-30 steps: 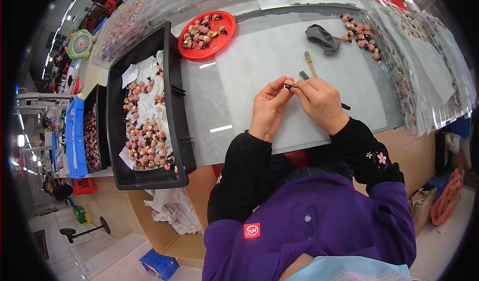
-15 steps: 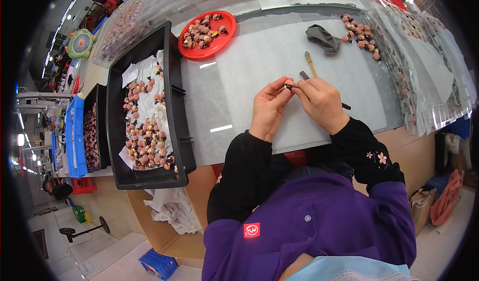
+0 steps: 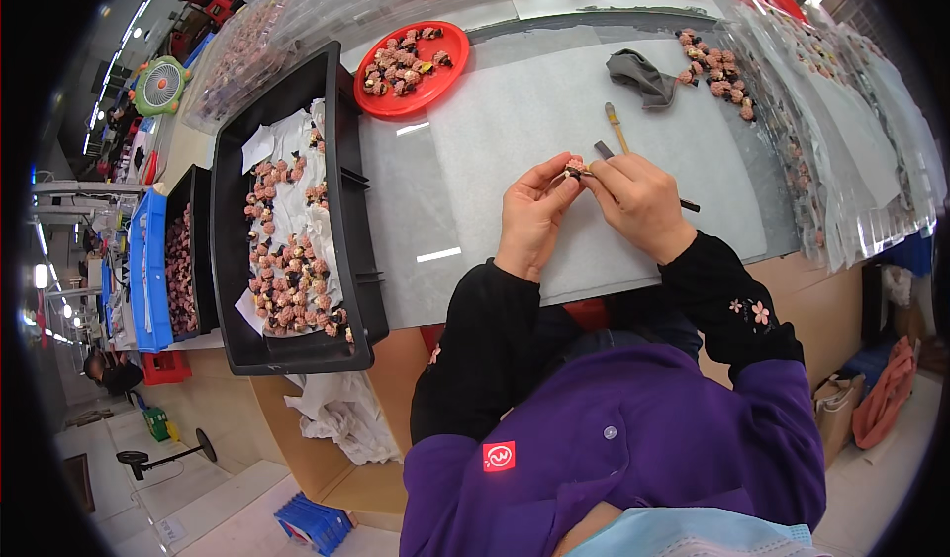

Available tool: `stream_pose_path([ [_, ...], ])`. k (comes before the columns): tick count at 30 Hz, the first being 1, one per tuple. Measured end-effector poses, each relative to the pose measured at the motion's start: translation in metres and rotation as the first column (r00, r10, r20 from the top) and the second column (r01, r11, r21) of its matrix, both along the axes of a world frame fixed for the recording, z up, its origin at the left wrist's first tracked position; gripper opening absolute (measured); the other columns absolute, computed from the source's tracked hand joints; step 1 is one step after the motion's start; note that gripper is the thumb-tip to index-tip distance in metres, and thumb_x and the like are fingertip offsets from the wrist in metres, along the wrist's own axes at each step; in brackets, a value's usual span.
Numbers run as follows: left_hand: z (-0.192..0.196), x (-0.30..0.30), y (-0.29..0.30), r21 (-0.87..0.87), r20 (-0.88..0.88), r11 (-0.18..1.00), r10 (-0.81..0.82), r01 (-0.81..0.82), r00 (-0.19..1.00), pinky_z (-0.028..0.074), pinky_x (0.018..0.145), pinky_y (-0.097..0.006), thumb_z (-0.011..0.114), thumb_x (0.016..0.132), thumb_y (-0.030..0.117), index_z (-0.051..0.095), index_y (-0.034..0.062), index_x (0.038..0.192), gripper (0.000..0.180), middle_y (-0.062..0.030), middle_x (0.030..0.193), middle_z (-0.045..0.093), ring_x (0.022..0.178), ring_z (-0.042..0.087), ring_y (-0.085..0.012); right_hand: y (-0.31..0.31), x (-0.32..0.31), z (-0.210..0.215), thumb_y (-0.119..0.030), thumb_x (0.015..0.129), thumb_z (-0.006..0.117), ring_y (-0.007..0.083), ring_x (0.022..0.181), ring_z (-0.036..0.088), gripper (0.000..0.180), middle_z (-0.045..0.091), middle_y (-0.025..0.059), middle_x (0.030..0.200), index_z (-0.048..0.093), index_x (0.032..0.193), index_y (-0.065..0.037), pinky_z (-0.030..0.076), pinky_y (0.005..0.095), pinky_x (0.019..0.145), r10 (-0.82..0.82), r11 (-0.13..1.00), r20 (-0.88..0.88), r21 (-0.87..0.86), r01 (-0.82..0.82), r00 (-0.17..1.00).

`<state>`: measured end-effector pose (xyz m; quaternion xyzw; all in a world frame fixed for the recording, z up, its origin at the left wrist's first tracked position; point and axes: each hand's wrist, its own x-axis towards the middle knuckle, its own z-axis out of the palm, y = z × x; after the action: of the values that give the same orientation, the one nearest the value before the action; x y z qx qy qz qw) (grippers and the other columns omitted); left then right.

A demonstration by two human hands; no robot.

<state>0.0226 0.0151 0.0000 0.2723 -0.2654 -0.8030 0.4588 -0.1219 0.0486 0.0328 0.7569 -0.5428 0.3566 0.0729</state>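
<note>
Pink bead (image 3: 573,165), small and set with a dark bit, sat near the middle of the frame, pinched between the fingertips of both hands. The left hand (image 3: 532,216) closed on it from the left and the right hand (image 3: 641,204) from the right, so the two hands were together over the white mat (image 3: 515,132). A thin dark tool seemed to run under the right hand, its ends showing on either side; whether the hand gripped it could not be told.

Judging from how things lay, the work looked far from finished. The big black tray (image 3: 341,191) at the left of the frame held a large heap of the same pink pieces on white paper (image 3: 287,141), and a second black bin (image 3: 183,270) further left held more. The red plate (image 3: 445,72) at the upper middle carried a modest pile, and a loose cluster of pieces (image 3: 717,72) lay at the upper right, so only a small share seemed handled.

A wooden stick (image 3: 616,127) lay just above the hands, and a crumpled grey cloth (image 3: 641,74) above that. Clear plastic bags (image 3: 841,132) were stacked down the right edge. Nothing stood between the hands and the plate or the tray; the mat around them was open.
</note>
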Motion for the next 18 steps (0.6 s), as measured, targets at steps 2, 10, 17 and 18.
stream_pose_path([
  [2, 0.0006, -0.0002, 0.0004, -0.012, -0.002, 1.000, 0.000, 0.000, 1.000, 0.047, 0.087, -0.027, 0.055, 0.080, -0.008, 0.051, -0.0063, 0.112, 0.032, -0.0129, 0.106, 0.058, 0.098, 0.056, -0.0173, 0.0001, 0.0003, -0.0023, -0.012, 0.073, 0.065, 0.0183, 0.060, 0.054, 0.009, 0.051, 0.0029, 0.064, 0.059, 0.078, -0.007, 0.045, 0.0299, 0.050, -0.008, 1.000, -0.003, -0.010, 0.008, 1.000],
  [10, 0.0028, -0.0007, 0.0013, -0.031, -0.004, 0.999, 0.008, -0.008, 1.000, 0.047, 0.087, -0.028, 0.055, 0.080, -0.009, 0.051, -0.0067, 0.112, 0.033, -0.0136, 0.106, 0.058, 0.098, 0.056, -0.0180, 0.0014, 0.0017, -0.0054, -0.012, 0.074, 0.065, 0.0192, 0.060, 0.054, 0.009, 0.051, 0.0034, 0.064, 0.059, 0.079, -0.007, 0.044, 0.0305, 0.050, -0.045, 0.999, 0.008, 0.010, 0.045, 0.999],
  [17, 0.0027, -0.0004, 0.0015, -0.009, 0.012, 1.000, 0.008, -0.007, 1.000, 0.047, 0.086, -0.027, 0.056, 0.078, -0.010, 0.051, -0.0064, 0.112, 0.034, -0.0129, 0.104, 0.058, 0.096, 0.057, -0.0173, 0.0004, -0.0025, 0.0000, -0.011, 0.072, 0.065, 0.0183, 0.059, 0.054, 0.011, 0.050, 0.0029, 0.064, 0.059, 0.080, -0.006, 0.044, 0.0296, 0.050, 0.033, 0.998, -0.026, -0.049, -0.034, 0.999],
  [18, 0.0026, -0.0003, 0.0014, -0.009, 0.011, 1.000, 0.005, -0.005, 1.000, 0.047, 0.086, -0.027, 0.057, 0.078, -0.010, 0.051, -0.0064, 0.112, 0.034, -0.0128, 0.104, 0.058, 0.096, 0.057, -0.0172, 0.0012, -0.0023, 0.0010, -0.009, 0.071, 0.067, 0.0199, 0.060, 0.055, 0.013, 0.053, 0.0039, 0.066, 0.059, 0.081, -0.006, 0.045, 0.0305, 0.051, 0.030, 0.999, -0.016, -0.024, -0.031, 0.999],
])
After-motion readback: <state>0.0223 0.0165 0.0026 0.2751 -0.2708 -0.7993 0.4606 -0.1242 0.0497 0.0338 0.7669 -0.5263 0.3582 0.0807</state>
